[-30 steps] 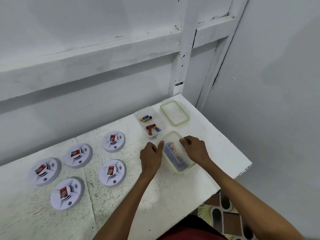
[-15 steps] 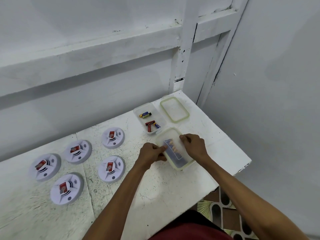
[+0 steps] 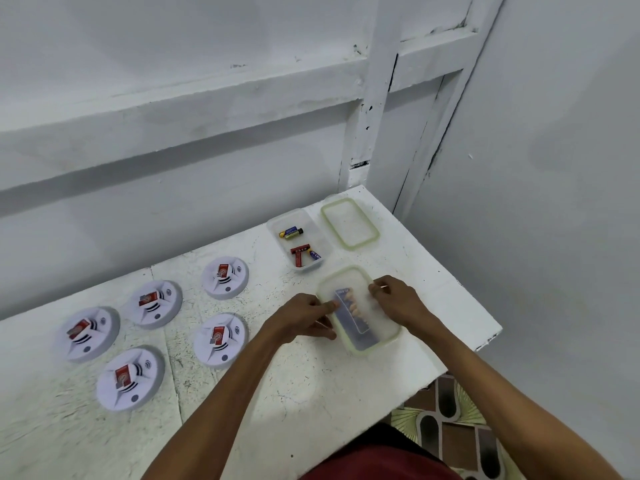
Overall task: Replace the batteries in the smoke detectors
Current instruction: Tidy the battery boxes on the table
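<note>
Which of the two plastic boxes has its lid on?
The near box, held by the left hand and right hand, is lidded. The far box is open, loose batteries inside, with a lid lying beside it.

Detectors left of containers

At centre right, the left hand and right hand grip opposite edges of a lidded container. Above it sit an open tub of batteries and a loose lid. Five smoke detectors lie at left.
</note>
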